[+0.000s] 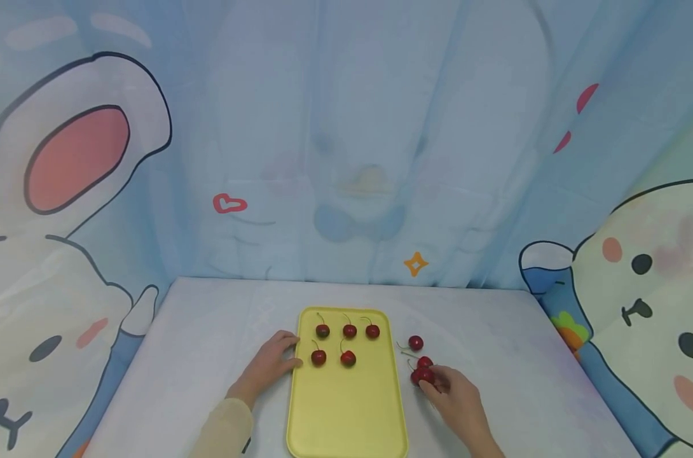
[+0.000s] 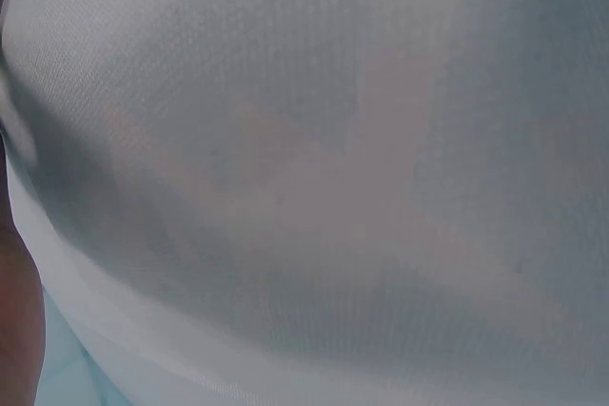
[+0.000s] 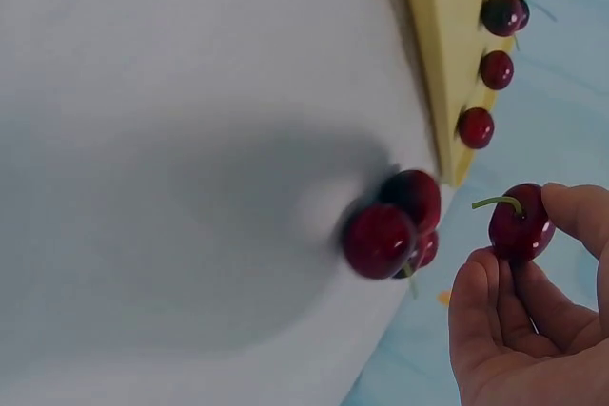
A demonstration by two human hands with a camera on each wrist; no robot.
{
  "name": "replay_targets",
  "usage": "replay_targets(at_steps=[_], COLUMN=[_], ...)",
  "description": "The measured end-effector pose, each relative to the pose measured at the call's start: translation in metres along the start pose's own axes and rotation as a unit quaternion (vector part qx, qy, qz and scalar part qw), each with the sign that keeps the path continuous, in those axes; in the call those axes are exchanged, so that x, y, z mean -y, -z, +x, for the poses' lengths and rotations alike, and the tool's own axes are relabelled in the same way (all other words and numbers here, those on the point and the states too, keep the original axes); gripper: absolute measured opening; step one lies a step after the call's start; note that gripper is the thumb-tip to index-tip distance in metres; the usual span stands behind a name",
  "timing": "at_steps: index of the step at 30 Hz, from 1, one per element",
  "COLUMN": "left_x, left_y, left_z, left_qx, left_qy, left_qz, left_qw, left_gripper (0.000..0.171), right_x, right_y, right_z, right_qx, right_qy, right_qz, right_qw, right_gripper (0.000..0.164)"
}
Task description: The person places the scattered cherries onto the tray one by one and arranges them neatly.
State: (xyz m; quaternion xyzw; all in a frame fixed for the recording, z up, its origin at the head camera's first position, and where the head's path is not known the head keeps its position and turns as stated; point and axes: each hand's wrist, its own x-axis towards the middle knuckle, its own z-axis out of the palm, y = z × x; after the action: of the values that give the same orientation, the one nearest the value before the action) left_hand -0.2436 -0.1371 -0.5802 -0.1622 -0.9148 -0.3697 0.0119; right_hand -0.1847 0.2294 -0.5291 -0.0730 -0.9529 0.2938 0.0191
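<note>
Cherry right of tray, pinched in right hand, may slip if slick; left hand, loosely spread at tray's left edge, could jog it, rolling placed cherries.

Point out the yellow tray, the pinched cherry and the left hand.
Yellow tray (image 1: 346, 410): head view, bare floor of its near half.
Pinched cherry (image 3: 520, 226): right wrist view, middle of its skin.
Left hand (image 1: 272, 359): head view, back of hand.

No words, labels, brand names, numbers or signs can be read on anything in any view.
</note>
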Motion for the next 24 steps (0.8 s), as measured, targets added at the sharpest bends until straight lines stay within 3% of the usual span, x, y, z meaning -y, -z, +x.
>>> replay_targets(at_steps=[11,24], left_x=[0.0,-0.004], left_y=[0.0,0.003], left_z=[-0.001,-0.001], left_qx=[-0.003,0.002], left_qy=[-0.004,-0.002], left_qz=[0.004,0.001], left_qw=[1.0,1.0], left_gripper=[0.045,0.045], right_x=[0.033,0.045], right_y=[-0.019,-0.034], right_z=[0.017,0.032], right_qx=[0.01,0.025], right_qy=[0.051,0.046], right_qz=[0.041,0.05], right_qw=[0.998,0.997], right_gripper=[0.042,0.039])
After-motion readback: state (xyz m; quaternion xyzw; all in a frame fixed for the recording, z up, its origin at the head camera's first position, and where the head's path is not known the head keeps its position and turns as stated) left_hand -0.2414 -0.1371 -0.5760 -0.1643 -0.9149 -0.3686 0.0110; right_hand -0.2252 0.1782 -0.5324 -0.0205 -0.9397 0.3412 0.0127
